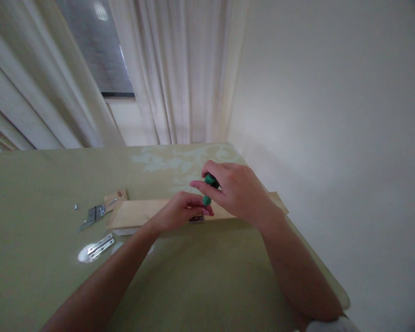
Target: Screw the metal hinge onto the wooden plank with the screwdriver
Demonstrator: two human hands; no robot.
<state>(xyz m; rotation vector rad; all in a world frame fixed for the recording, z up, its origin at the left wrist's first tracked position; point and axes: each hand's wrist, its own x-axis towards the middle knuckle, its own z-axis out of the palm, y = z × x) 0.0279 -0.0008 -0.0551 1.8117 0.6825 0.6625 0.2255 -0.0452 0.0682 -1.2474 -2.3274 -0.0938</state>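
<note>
From the head camera, one pale wooden board (138, 214) lies flat on the green table (200, 276), running toward the table's right edge, and one dark hinge (196, 219) sits at the board's near edge. One green-handled screwdriver (208, 190) stands nearly upright over that hinge. The right hand (240, 191) is wrapped around the screwdriver's handle, fingers curled close together and the forefinger stretched out along it. The left hand (180, 212) rests on the board with its fingertips pinched together at the screwdriver's lower end, just above the hinge. Left of the board lie two more metal hinges: one (94, 214) beside a small wooden block (115, 199) near the board's left end, the other (101, 246) nearer the table's front. One small screw (75, 207) lies alone further left.
</note>
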